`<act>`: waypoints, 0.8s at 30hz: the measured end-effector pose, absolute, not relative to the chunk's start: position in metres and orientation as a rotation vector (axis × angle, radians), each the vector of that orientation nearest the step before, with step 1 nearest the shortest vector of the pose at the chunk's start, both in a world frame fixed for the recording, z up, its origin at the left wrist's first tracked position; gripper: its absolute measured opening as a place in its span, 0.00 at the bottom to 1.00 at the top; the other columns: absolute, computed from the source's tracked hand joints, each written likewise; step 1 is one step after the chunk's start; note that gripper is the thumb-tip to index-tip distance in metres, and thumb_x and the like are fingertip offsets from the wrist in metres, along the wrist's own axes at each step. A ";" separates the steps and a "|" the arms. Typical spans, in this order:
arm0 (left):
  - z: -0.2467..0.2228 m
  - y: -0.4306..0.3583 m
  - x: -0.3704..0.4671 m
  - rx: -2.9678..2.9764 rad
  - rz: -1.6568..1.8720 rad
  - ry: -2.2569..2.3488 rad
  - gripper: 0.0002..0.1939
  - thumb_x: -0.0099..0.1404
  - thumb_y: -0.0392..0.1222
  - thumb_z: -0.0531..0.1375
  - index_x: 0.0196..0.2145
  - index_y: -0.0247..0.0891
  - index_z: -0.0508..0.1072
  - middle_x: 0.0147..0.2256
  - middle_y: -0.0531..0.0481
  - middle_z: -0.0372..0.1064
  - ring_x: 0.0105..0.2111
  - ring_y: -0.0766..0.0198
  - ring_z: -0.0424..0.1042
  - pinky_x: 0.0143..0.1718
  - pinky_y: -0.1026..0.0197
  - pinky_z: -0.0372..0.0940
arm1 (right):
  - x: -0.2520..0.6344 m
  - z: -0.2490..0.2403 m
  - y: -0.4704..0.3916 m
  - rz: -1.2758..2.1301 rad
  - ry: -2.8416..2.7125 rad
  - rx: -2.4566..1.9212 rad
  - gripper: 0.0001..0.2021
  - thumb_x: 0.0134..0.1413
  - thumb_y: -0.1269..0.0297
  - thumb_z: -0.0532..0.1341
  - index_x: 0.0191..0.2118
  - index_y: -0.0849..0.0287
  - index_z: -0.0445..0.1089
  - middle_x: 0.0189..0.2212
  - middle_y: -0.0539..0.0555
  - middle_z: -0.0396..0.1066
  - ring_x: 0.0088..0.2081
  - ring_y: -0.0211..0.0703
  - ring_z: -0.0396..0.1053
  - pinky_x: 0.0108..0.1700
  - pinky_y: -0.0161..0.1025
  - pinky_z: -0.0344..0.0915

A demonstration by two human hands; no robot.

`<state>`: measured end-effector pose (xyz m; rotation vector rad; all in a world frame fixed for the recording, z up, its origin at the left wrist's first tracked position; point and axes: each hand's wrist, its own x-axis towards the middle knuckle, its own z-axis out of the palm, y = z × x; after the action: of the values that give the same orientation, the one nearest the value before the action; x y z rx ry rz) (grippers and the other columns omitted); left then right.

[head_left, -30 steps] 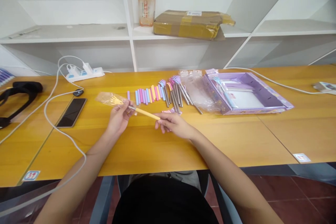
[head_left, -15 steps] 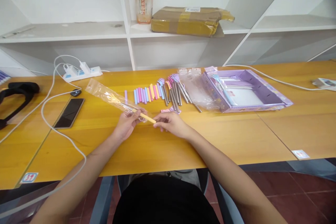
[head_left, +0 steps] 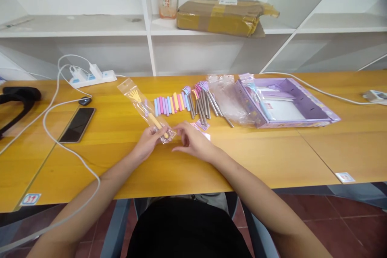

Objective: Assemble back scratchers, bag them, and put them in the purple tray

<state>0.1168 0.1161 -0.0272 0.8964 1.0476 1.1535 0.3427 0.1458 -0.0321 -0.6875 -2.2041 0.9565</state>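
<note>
My left hand (head_left: 150, 140) is closed around the lower end of a clear plastic bag (head_left: 141, 109). Inside the bag lies a yellow back scratcher (head_left: 155, 121), its hand-shaped head up and left and its handle at my thumb. My right hand (head_left: 193, 140) is just right of the bag's mouth, thumb and fingers apart, holding nothing. Beyond my hands is a row of pink, blue, purple and yellow handles (head_left: 169, 104). To their right lies a heap of back scratcher heads on metal rods (head_left: 203, 102). Small pink printed cards (head_left: 202, 125) show partly behind my right hand.
A purple box (head_left: 308, 119) holds a bagged blue back scratcher (head_left: 262, 104); empty plastic bags (head_left: 225, 100) lie beside it. On the left are a phone (head_left: 78, 125), a power strip (head_left: 93, 79) and a white cable crossing my left forearm. A taped carton (head_left: 220, 18) sits on the shelf.
The yellow handle has slid fully into the bag, and the bag has turned steeper. My right hand has let go of the handle's end and spread its fingers.
</note>
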 end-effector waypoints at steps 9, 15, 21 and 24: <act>-0.027 0.115 0.117 0.966 1.108 1.034 0.23 0.60 0.59 0.75 0.36 0.34 0.81 0.31 0.50 0.75 0.32 0.64 0.70 0.38 0.60 0.66 | 0.343 -0.025 0.146 0.856 -2.180 -0.725 0.16 0.70 0.55 0.67 0.56 0.53 0.66 0.44 0.53 0.66 0.31 0.38 0.67 0.35 0.39 0.69; -0.030 0.115 0.116 0.986 1.061 1.023 0.25 0.60 0.61 0.75 0.42 0.35 0.83 0.38 0.46 0.80 0.38 0.60 0.74 0.44 0.58 0.68 | 0.342 -0.027 0.148 0.836 -2.142 -0.677 0.10 0.68 0.59 0.69 0.48 0.54 0.70 0.41 0.51 0.66 0.30 0.37 0.66 0.35 0.38 0.68; -0.029 0.116 0.115 1.039 1.063 1.019 0.26 0.61 0.60 0.74 0.47 0.37 0.84 0.46 0.42 0.82 0.44 0.55 0.76 0.49 0.55 0.69 | 0.342 -0.030 0.149 0.894 -2.088 -0.709 0.14 0.65 0.60 0.71 0.50 0.54 0.70 0.40 0.49 0.65 0.27 0.35 0.65 0.33 0.37 0.67; -0.027 0.116 0.115 1.072 1.063 1.013 0.26 0.63 0.60 0.73 0.49 0.38 0.84 0.48 0.42 0.81 0.47 0.53 0.77 0.50 0.54 0.69 | 0.342 -0.031 0.150 0.871 -2.095 -0.712 0.13 0.65 0.58 0.71 0.48 0.54 0.70 0.39 0.50 0.66 0.28 0.36 0.65 0.33 0.37 0.67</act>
<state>0.1145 0.1156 -0.0272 1.0721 1.0135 1.0632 0.3418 0.1495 -0.0310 -0.7124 -2.0953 0.8713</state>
